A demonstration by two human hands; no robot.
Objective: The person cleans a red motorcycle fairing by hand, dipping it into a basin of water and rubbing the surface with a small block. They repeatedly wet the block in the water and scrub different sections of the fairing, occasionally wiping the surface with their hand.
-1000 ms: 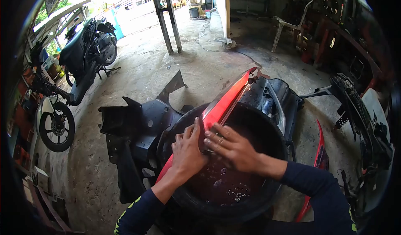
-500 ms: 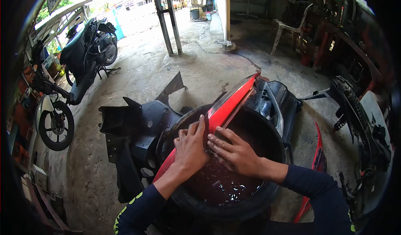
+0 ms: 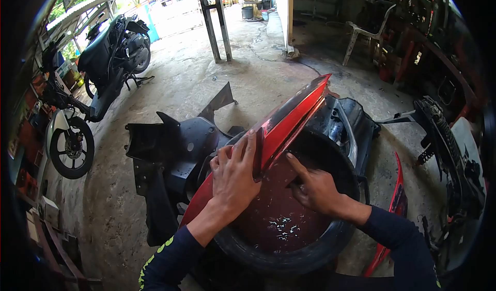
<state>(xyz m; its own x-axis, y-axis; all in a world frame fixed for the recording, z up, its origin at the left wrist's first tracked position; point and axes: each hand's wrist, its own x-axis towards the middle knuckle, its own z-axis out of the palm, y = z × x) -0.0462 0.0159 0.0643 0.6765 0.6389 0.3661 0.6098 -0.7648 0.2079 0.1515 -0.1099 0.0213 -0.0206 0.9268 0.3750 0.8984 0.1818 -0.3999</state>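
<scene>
A long red panel with a dark upper strip slants across a black tub of dark reddish water. My left hand is wrapped over the panel's near part, its index finger lying along the surface. Just right of the panel's lower edge, above the water, my right hand has its index finger extended and its other fingers curled in. Something dark shows by its thumb, too unclear to name. Foam or glints float on the water near the front of the tub.
Black plastic body parts lie left of the tub, with another dark part behind its right side. A second red panel is on the floor at right. Motorcycles stand at left, a chair at back right.
My right hand has come off the panel, moving right, and its index finger now sticks out. The panel's far tip is higher and further right in view. My left hand keeps its hold.
</scene>
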